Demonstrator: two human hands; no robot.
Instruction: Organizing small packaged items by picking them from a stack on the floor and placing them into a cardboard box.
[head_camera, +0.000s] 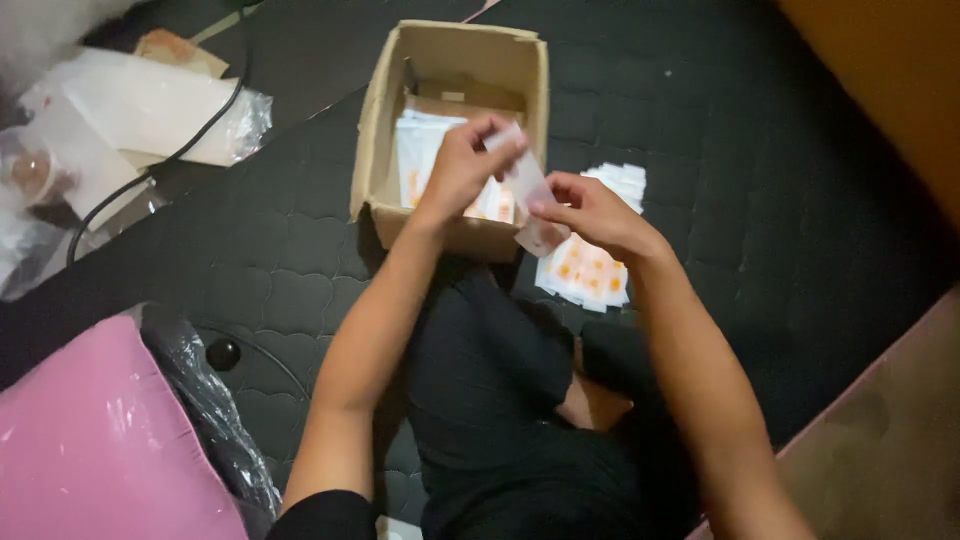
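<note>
— Where was the clear plastic sleeve (527, 190)?

— Right over the near wall of the cardboard box (455, 140). My left hand (462, 165) pinched its top end, my right hand (590, 210) pinched the lower end.

— And beside the box?

— A stack of white packets with orange dots (585, 270) lay just right of it, on the dark quilted mat (250, 270).

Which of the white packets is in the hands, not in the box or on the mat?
The clear-white packet pinched between left hand and right hand, raised above the box.
</note>
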